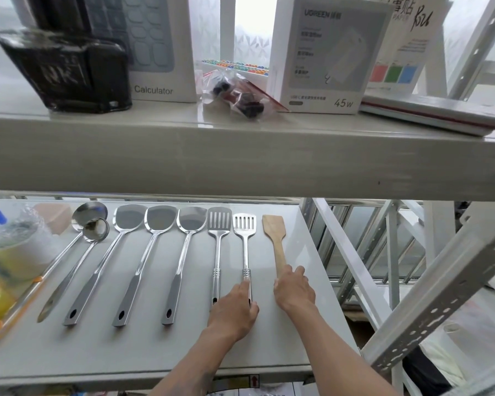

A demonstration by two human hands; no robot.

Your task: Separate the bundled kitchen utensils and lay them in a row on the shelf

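Observation:
Several utensils lie side by side on the lower shelf [126, 350], handles toward me. From the left: two steel ladles [93, 224], three solid steel turners [160, 221], a slotted turner [219, 221], a second slotted turner [244, 224] and a wooden spatula [274, 228]. My left hand [235, 310] rests over the handle of the second slotted turner, fingers around it. My right hand [293, 290] covers the lower end of the wooden spatula's handle and grips it.
A plastic-wrapped bundle and yellow containers [9, 252] crowd the shelf's left end. The upper shelf [240, 155] overhangs, carrying a black case, a calculator box [160, 47], a charger box [323, 52] and notebooks. A perforated metal upright [440, 295] stands at the right.

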